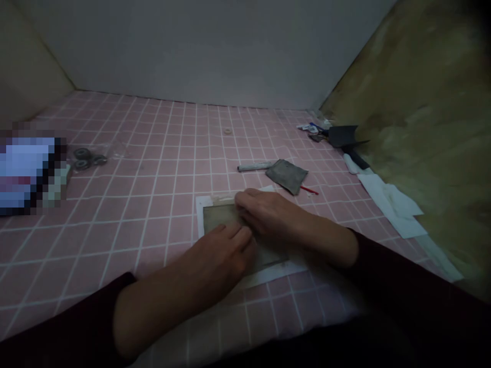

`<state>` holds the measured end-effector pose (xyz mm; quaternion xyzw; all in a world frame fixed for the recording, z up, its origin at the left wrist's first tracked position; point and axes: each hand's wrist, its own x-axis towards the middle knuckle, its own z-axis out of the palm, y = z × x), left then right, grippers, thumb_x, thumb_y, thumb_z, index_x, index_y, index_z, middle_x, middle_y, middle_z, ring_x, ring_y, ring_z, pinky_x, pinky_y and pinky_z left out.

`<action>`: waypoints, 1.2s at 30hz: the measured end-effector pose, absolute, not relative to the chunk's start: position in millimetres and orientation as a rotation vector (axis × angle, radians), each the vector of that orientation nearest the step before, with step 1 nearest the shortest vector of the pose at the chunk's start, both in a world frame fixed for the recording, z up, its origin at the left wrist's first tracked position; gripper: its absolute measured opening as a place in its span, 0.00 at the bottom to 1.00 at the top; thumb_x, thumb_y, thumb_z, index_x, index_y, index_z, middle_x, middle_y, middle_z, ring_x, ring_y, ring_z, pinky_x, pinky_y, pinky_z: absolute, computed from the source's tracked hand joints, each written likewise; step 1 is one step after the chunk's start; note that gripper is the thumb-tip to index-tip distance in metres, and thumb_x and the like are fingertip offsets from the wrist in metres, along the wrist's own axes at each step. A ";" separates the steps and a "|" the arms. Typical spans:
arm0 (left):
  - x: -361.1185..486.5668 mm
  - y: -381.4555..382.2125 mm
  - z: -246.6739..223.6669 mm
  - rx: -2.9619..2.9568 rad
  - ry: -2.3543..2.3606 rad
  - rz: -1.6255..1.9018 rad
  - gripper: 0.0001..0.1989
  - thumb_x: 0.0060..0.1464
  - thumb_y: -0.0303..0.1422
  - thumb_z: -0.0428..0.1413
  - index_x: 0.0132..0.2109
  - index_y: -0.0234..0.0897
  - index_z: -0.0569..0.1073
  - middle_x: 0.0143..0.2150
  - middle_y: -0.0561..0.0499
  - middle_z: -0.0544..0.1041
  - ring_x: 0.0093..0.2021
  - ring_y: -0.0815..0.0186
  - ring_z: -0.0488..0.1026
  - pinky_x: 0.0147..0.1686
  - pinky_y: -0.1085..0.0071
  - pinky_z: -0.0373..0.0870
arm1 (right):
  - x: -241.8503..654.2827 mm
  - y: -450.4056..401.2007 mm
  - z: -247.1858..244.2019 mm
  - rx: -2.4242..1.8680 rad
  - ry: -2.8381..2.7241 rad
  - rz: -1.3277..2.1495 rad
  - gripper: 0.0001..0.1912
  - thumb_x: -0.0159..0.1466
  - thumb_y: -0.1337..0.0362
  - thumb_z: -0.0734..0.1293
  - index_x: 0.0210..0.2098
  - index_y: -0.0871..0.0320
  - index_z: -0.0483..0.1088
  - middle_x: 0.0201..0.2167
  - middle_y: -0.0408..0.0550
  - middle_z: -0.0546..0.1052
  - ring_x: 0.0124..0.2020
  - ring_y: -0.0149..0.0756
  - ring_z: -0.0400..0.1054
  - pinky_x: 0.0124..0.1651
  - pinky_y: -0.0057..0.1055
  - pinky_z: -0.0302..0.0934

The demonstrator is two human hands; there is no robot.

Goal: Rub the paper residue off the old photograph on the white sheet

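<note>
A flat grey-brown square sheet [219, 214] lies on white paper [261, 276], whose border shows around it. Along the top edge runs a pale, tape-like strip [222, 199]. My right hand [270, 212] is closed at this upper edge, its fingertips bent together beside the strip. Lower down, my left hand [226, 255] rests over the square with curled fingers, close to the right hand. Whatever either hand pinches is hidden by the fingers and the dim light.
Behind the paper are a grey square pad [287, 175], a whitish tube [253, 167] and a thin red stick [309, 190]. A small ring [227, 131] lies farther back. Dark rings [82, 154] sit left. A black scoop [342, 137] and white papers [391, 202] line the right wall.
</note>
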<state>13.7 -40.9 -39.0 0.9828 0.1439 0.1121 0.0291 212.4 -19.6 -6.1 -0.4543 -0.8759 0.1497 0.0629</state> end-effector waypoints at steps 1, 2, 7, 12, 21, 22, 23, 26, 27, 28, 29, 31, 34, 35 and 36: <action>13.6 -40.8 -39.2 3.027 0.447 0.352 0.10 0.63 0.24 0.45 0.47 0.31 0.69 0.40 0.46 0.68 0.38 0.62 0.63 0.40 0.62 0.69 | 210.0 -18.8 -7.9 -1.326 -2.627 0.461 0.05 0.65 0.73 0.58 0.35 0.58 0.61 0.33 0.46 0.68 0.30 0.32 0.59 0.33 0.29 0.51; 13.6 -40.6 -39.0 3.020 0.449 0.353 0.10 0.63 0.25 0.45 0.46 0.31 0.69 0.40 0.46 0.68 0.37 0.62 0.62 0.40 0.62 0.69 | 209.8 -18.5 -9.3 -1.303 -2.612 0.468 0.05 0.65 0.73 0.58 0.34 0.58 0.61 0.33 0.46 0.68 0.31 0.32 0.59 0.34 0.29 0.52; 15.3 -38.8 -34.6 2.983 0.408 0.296 0.09 0.64 0.25 0.45 0.41 0.32 0.69 0.39 0.47 0.68 0.36 0.62 0.62 0.38 0.62 0.70 | 227.5 -22.2 -9.7 -1.438 -2.581 0.442 0.07 0.65 0.72 0.57 0.31 0.58 0.59 0.30 0.46 0.67 0.31 0.34 0.60 0.36 0.31 0.52; 14.3 -39.5 -35.8 2.994 0.439 0.370 0.09 0.63 0.24 0.44 0.43 0.31 0.69 0.39 0.46 0.68 0.38 0.61 0.62 0.39 0.61 0.70 | 212.7 -22.2 -14.3 -1.327 -2.591 0.473 0.04 0.63 0.72 0.59 0.34 0.58 0.60 0.33 0.46 0.67 0.30 0.32 0.58 0.33 0.29 0.52; 15.1 -39.2 -36.2 2.978 0.420 0.377 0.11 0.64 0.24 0.43 0.40 0.33 0.70 0.38 0.46 0.68 0.36 0.62 0.62 0.37 0.62 0.70 | 223.4 -25.7 -5.0 -1.498 -2.642 0.447 0.06 0.64 0.74 0.58 0.33 0.59 0.63 0.33 0.47 0.67 0.31 0.32 0.60 0.34 0.30 0.52; 15.0 -39.4 -36.7 2.973 0.431 0.393 0.11 0.64 0.24 0.43 0.41 0.32 0.70 0.38 0.46 0.68 0.36 0.62 0.63 0.37 0.62 0.70 | 219.2 -25.0 -5.4 -1.448 -2.640 0.484 0.05 0.64 0.73 0.58 0.34 0.59 0.62 0.33 0.47 0.67 0.30 0.32 0.59 0.34 0.29 0.52; 14.9 -39.6 -37.4 2.969 0.442 0.406 0.11 0.64 0.24 0.43 0.42 0.32 0.70 0.39 0.46 0.68 0.37 0.62 0.63 0.38 0.62 0.70 | 214.8 -24.0 -6.4 -1.381 -2.634 0.531 0.05 0.64 0.73 0.58 0.33 0.58 0.62 0.33 0.46 0.67 0.30 0.31 0.59 0.33 0.29 0.52; 14.3 -40.3 -38.4 2.971 0.458 0.399 0.09 0.63 0.24 0.45 0.44 0.31 0.70 0.39 0.46 0.68 0.37 0.61 0.63 0.39 0.61 0.71 | 211.1 -21.7 -10.1 -1.300 -2.591 0.562 0.05 0.64 0.72 0.58 0.33 0.58 0.60 0.33 0.46 0.67 0.31 0.32 0.60 0.35 0.29 0.53; 14.2 -40.2 -38.1 2.973 0.446 0.380 0.09 0.63 0.24 0.45 0.43 0.31 0.70 0.39 0.46 0.68 0.37 0.61 0.63 0.39 0.61 0.71 | 214.1 -21.6 -10.7 -1.325 -2.584 0.542 0.05 0.65 0.72 0.57 0.33 0.58 0.60 0.33 0.46 0.67 0.32 0.33 0.60 0.35 0.30 0.54; 14.3 -40.0 -37.6 2.973 0.431 0.357 0.08 0.63 0.24 0.46 0.42 0.32 0.70 0.39 0.46 0.69 0.37 0.61 0.63 0.39 0.61 0.71 | 218.2 -21.7 -10.7 -1.368 -2.580 0.515 0.06 0.65 0.72 0.57 0.33 0.58 0.60 0.32 0.47 0.67 0.32 0.33 0.60 0.36 0.30 0.53; 14.6 -39.6 -37.0 2.973 0.418 0.338 0.08 0.63 0.24 0.46 0.41 0.32 0.70 0.39 0.46 0.69 0.37 0.61 0.63 0.39 0.61 0.71 | 222.2 -21.9 -10.3 -1.411 -2.580 0.489 0.06 0.65 0.72 0.57 0.32 0.58 0.60 0.32 0.47 0.67 0.32 0.34 0.60 0.36 0.31 0.53; 15.1 -38.7 -36.4 2.975 0.402 0.329 0.09 0.63 0.24 0.45 0.40 0.32 0.70 0.38 0.46 0.69 0.36 0.61 0.63 0.37 0.61 0.71 | 225.4 -22.3 -9.3 -1.470 -2.586 0.463 0.06 0.65 0.72 0.57 0.32 0.58 0.61 0.32 0.48 0.67 0.32 0.34 0.60 0.36 0.31 0.53; 15.4 -38.0 -37.7 2.983 0.424 0.376 0.10 0.63 0.24 0.44 0.45 0.31 0.70 0.39 0.46 0.69 0.37 0.61 0.63 0.39 0.61 0.71 | 216.1 -21.5 -9.8 -1.416 -2.579 0.508 0.05 0.65 0.72 0.57 0.34 0.58 0.61 0.33 0.48 0.68 0.32 0.33 0.60 0.35 0.30 0.53; 15.3 -38.1 -38.2 2.985 0.435 0.387 0.11 0.63 0.24 0.44 0.46 0.30 0.69 0.40 0.46 0.69 0.38 0.61 0.63 0.40 0.61 0.71 | 212.5 -21.1 -10.5 -1.366 -2.575 0.529 0.05 0.66 0.72 0.57 0.35 0.58 0.61 0.34 0.47 0.68 0.32 0.33 0.60 0.35 0.30 0.53; 15.1 -38.2 -38.6 2.987 0.441 0.387 0.11 0.64 0.24 0.44 0.47 0.30 0.69 0.40 0.46 0.69 0.38 0.62 0.63 0.41 0.61 0.71 | 210.5 -20.9 -11.1 -1.322 -2.569 0.538 0.05 0.66 0.71 0.57 0.35 0.58 0.61 0.33 0.47 0.68 0.32 0.33 0.60 0.35 0.30 0.53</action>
